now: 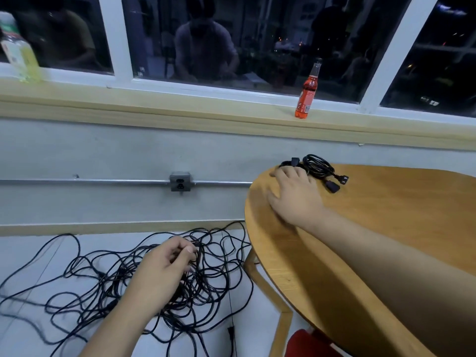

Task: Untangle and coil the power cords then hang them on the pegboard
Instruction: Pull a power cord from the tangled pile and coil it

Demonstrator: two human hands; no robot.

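"So why is the left hand down at the near left?"
"It pinches a strand of the loose tangle of thin black power cords on the white floor, probably hunting for a free end."
"And the right hand?"
"Spread flat on the round wooden table, fingertips at a coiled black cord bundle by the far edge. That one looks finished and parked there. Whether they touch it, I cannot tell."
"Anything in the way?"
"The table's wooden leg stands just beside the tangle and could snag loops. An orange glass bottle sits on the far window sill, with a grey wall socket below. No pegboard shows."
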